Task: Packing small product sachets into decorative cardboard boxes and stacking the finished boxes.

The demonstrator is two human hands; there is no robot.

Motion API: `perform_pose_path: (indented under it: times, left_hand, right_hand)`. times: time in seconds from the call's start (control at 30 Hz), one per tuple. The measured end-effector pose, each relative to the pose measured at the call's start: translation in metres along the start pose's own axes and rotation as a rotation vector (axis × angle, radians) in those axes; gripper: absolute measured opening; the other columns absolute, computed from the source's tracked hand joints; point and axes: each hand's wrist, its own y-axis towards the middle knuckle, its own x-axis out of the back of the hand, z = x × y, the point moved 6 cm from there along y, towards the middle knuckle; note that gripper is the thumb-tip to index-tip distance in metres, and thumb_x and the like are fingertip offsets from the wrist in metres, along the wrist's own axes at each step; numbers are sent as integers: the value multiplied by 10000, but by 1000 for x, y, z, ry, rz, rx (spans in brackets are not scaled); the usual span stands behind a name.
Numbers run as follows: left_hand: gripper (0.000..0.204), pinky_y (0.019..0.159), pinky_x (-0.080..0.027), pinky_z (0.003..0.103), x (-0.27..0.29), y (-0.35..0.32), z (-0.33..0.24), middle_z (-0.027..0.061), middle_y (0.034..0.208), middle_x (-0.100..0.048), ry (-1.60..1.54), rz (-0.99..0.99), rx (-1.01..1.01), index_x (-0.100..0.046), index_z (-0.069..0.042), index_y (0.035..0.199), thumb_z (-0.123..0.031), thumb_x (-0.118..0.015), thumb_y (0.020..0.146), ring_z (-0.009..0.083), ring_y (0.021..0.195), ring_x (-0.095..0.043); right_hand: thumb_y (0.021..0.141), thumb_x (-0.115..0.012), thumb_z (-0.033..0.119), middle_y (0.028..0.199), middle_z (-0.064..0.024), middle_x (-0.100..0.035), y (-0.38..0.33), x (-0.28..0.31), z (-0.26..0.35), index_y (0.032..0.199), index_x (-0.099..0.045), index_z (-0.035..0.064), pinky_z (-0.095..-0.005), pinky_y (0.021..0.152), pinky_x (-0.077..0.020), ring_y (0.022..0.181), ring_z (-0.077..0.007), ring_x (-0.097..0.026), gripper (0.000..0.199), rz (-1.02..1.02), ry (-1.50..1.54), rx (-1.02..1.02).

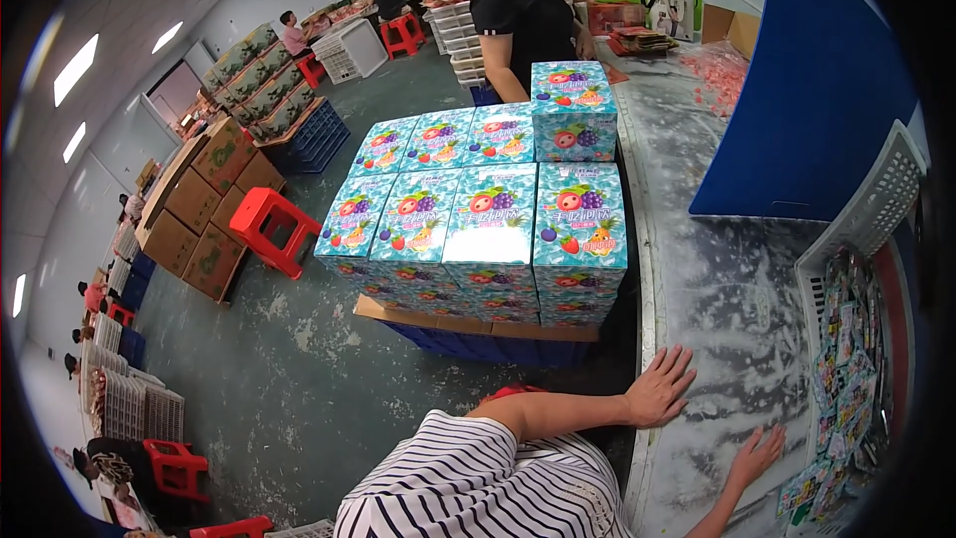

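My left hand [660,387] rests at the near edge of the grey worktable [717,339], palm down with its fingers spread. It holds nothing. My right hand [757,456] is open over the same tabletop, fingers stretched out and nothing in them. Beside it, to the right, lies a heap of small colourful packets [844,379], partly in a white plastic basket [866,209] that stands tilted. Ahead and left of my hands is a block of turquoise fruit-printed boxes [488,219], stacked on a blue pallet [478,344]; one box [575,110] sits higher than the others.
A blue panel [797,90] stands on the table. Across from me, a person in black [518,20] stands behind the boxes. A red stool [274,229] and brown cartons [194,204] are on the floor at left. Clear packaging [715,75] lies at the table's far end.
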Motion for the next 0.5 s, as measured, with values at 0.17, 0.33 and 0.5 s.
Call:
perform_pose_path:
  times: [0.17, 0.33, 0.5]
  left_hand:
    - [587, 1130, -111, 553, -1, 0, 1, 301, 1488, -198, 22, -9, -3, -388, 37, 1371, -338, -468, 926, 461, 1397, -134]
    - [587, 1129, -114, 553, -3, 0, 0, 300, 1487, -204, 28, -23, -8, -390, 33, 1369, -339, -472, 923, 461, 1395, -143]
    - [591, 1130, -111, 553, 0, -1, -1, 296, 1488, -205, 28, -4, 8, -387, 32, 1372, -341, -471, 921, 458, 1396, -145]
  right_hand:
    - [998, -396, 402, 1463, -138, -365, 1, 0, 4, 1361, -448, 47, -469, 1092, -299, 1365, -326, -302, 510, 18, 6, 17]
    - [999, -383, 419, 1473, -130, -354, 1, -1, 0, 1373, -441, 61, -469, 1100, -294, 1375, -320, -288, 521, 28, 13, 42]
    - [997, -389, 419, 1478, -116, -349, 1, -4, -4, 1374, -440, 66, -469, 1092, -305, 1374, -315, -292, 519, 0, 3, 41]
